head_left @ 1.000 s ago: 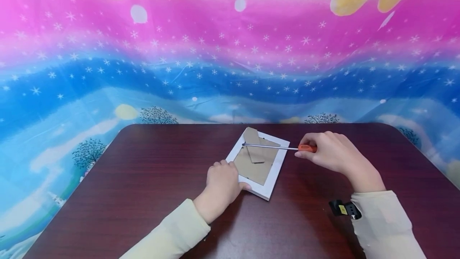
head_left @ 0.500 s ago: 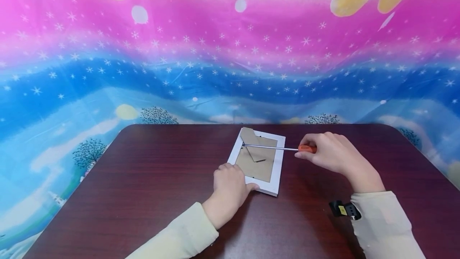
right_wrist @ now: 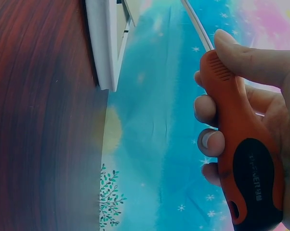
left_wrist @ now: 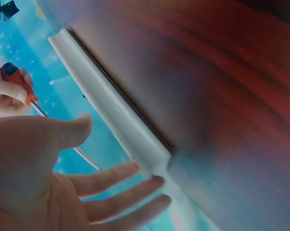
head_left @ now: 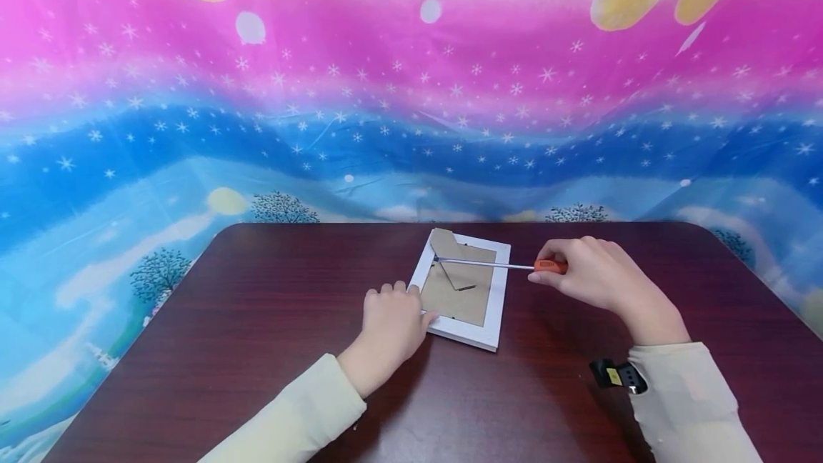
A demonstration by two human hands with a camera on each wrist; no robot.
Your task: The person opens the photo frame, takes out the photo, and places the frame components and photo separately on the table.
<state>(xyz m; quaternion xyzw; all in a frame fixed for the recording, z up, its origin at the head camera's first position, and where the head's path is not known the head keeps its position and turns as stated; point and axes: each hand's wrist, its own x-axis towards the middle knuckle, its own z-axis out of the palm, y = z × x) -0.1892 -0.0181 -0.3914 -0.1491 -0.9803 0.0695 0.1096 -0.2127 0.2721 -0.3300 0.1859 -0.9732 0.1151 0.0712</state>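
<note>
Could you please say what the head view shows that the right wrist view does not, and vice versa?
Only the head view shows the left hand by the white picture frame, and the tip of the screwdriver over the frame's back. Only the right wrist view shows lettering on the black inset of the handle. Both show the right hand gripping the screwdriver, the frame, the wooden table and the snowflake backdrop.
</note>
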